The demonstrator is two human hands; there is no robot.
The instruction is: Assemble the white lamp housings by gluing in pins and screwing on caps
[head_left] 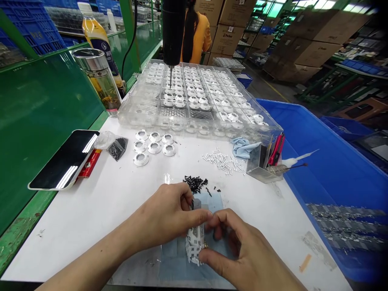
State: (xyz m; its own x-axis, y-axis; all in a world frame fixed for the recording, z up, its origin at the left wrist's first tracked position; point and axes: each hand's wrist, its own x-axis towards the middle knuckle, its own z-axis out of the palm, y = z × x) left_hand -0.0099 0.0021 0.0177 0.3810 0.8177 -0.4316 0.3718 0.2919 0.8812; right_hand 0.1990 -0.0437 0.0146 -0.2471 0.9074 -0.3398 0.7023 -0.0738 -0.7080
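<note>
A white slotted plastic assembly with grey metal pieces (195,242) stands over a light blue cloth (172,266) at the front of the table. My left hand (172,210) grips its upper end, thumb across the top and fingers curled behind. From the right, my right hand (239,246) has its thumb against the assembly's lower side, with its bent fingers close to my left thumb; part of its grip is hidden. Just beyond my hands lies a pile of small black screws (195,184). Small white plastic pieces (222,161) are scattered farther right.
White rings (154,147) sit left of centre, near a phone (65,159) and a bag of black screws (118,148). Behind stands a clear divided tray (197,125) under a hanging electric screwdriver (174,36). A tool holder (260,167) and blue bin (297,133) are rightward.
</note>
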